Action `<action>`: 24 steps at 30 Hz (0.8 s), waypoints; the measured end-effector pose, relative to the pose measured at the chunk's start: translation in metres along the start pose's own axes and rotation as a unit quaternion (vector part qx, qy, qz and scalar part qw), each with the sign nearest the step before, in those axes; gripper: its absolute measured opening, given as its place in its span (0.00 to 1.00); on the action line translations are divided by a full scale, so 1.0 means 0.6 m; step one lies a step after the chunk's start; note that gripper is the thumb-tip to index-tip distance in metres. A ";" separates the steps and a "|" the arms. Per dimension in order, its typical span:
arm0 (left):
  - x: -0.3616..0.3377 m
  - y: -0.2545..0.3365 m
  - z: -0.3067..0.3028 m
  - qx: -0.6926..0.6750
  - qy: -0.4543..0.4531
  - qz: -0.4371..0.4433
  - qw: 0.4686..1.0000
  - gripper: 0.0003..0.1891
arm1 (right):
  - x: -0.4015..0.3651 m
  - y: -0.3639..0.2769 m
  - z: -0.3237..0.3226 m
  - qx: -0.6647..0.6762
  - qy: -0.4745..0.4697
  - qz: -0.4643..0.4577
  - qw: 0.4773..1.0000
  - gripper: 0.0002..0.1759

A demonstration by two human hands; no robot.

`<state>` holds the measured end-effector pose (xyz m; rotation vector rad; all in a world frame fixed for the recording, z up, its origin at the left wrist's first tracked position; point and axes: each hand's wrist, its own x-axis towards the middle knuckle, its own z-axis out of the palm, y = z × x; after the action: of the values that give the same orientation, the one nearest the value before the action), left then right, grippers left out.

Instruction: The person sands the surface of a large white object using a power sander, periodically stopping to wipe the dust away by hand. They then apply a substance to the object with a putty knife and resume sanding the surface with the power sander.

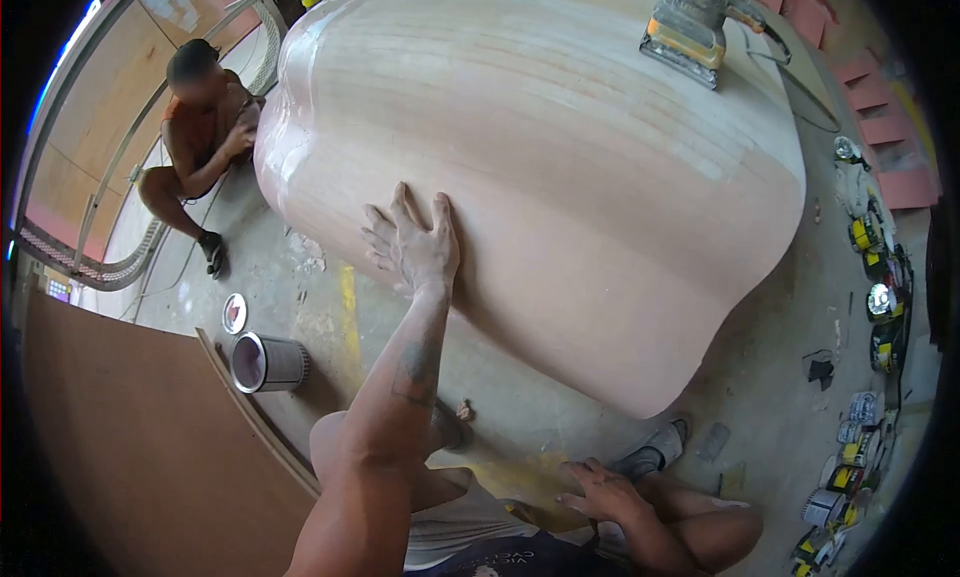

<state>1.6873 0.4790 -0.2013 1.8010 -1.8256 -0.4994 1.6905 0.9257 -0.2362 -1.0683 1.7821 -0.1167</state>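
Note:
My left hand (415, 247) lies flat on the near left part of a large, curved, pinkish-beige panel (560, 217), fingers spread and holding nothing. Dust covers the hand and forearm. My right hand (605, 492) hangs near my bent right leg, below the panel's near edge. Its fingers are loosely apart, with no object visible in them. On the far right of the panel rests a power sander (688, 37), away from both hands, its hose or cord trailing to the right. Whitish smooth patches show on the panel's left end and right side.
Another person (205, 117) squats at the panel's left end, hands close to it. An open can (268, 363) and its lid (234, 314) sit on the floor beside a brown board (120, 407). Several tins (880, 302) and pink sheets (880, 127) line the right side.

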 end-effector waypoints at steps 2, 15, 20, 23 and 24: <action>-0.002 0.001 -0.005 -0.014 -0.016 0.011 1.000 0.35 | -0.003 0.005 -0.001 0.001 0.007 -0.023 1.000 0.42; -0.007 0.003 -0.017 -0.028 -0.017 0.028 0.999 0.32 | -0.311 -0.325 -0.304 0.180 0.337 -0.536 0.753 0.37; -0.007 -0.003 -0.015 -0.032 -0.019 0.027 0.999 0.33 | -0.331 -0.393 -0.285 0.231 0.240 -0.596 0.731 0.37; -0.006 -0.003 -0.015 -0.031 -0.019 0.030 0.999 0.33 | -0.323 -0.422 -0.273 0.248 0.191 -0.602 0.735 0.38; -0.008 -0.004 -0.014 -0.032 -0.019 0.030 0.999 0.34 | -0.321 -0.431 -0.270 0.254 0.176 -0.604 0.735 0.38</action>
<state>1.6942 0.4843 -0.1966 1.7002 -1.8624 -0.5652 1.7377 0.8444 0.1121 -1.6639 0.9245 -1.5898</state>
